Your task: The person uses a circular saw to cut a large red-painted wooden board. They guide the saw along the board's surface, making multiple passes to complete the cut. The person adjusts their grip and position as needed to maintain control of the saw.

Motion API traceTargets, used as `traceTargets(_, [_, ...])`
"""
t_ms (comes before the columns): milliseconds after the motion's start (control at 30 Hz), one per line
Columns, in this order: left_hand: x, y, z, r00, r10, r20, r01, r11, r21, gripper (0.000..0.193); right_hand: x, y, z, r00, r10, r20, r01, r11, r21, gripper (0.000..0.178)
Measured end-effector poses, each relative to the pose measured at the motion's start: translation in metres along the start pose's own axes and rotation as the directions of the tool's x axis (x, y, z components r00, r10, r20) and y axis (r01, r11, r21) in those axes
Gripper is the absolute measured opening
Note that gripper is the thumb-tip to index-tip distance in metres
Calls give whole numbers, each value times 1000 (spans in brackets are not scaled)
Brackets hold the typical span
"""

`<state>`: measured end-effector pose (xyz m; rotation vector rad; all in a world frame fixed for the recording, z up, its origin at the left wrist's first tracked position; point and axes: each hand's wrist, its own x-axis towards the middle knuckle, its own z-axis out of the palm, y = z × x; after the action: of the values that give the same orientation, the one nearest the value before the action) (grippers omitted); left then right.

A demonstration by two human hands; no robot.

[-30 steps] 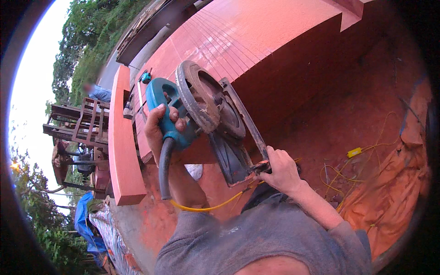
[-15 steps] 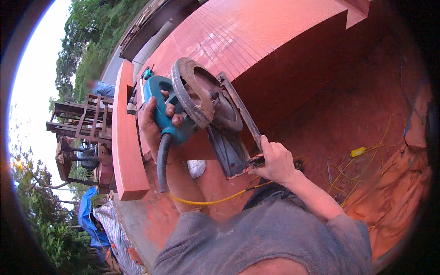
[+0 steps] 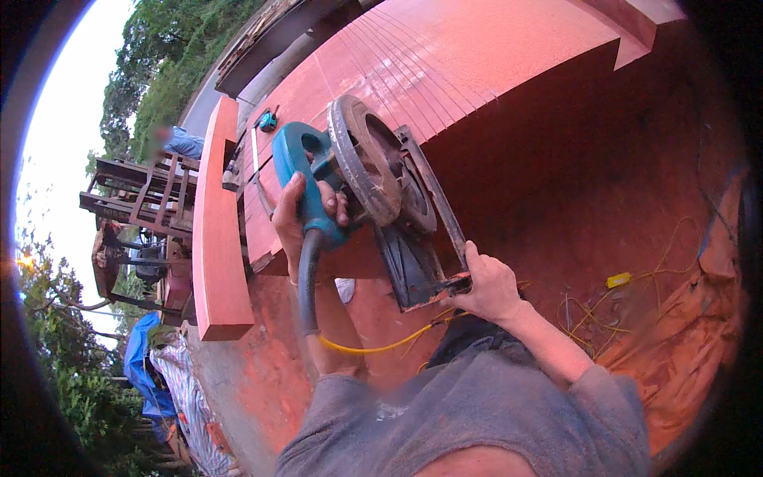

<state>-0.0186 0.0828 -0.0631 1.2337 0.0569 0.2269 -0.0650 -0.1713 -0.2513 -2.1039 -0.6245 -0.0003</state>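
Observation:
My left hand (image 3: 290,219) is wrapped round the rear handle of a teal circular saw (image 3: 288,151). The saw is tipped on its side in the air, its round grey guard (image 3: 362,171) facing up and right. My right hand (image 3: 494,288) pinches the near corner of the saw's dark metal base plate (image 3: 405,266). From the handle a black sleeve leads into a yellow power cord (image 3: 373,350), which passes in front of my body. Beyond the saw lies a large reddish wood slab (image 3: 477,48), with several parallel cuts running in from its edge.
A teal tape measure (image 3: 268,121) rests on the slab, left of the saw. At the left stands a thick reddish beam (image 3: 221,270). On the dusty floor at right lie a yellow connector (image 3: 618,280), loose cord and an orange tarp (image 3: 668,381). A person (image 3: 187,143) is far left near machinery.
The saw, with both hands on it, has shifted a little to the right. More of the tape measure now shows beside it. The view has also moved slightly.

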Motion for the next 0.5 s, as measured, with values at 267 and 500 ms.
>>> traceTargets(267, [-13, -1, 17, 999, -13, -44, 13, 1000, -5, 42, -12, 9, -3, 999, -38, 8, 39, 999, -11, 109])
traceTargets(500, [-5, 4, 13, 998, -21, -53, 22, 1000, 21, 42, -7, 11, 1, 998, -64, 8, 65, 997, -47, 108])
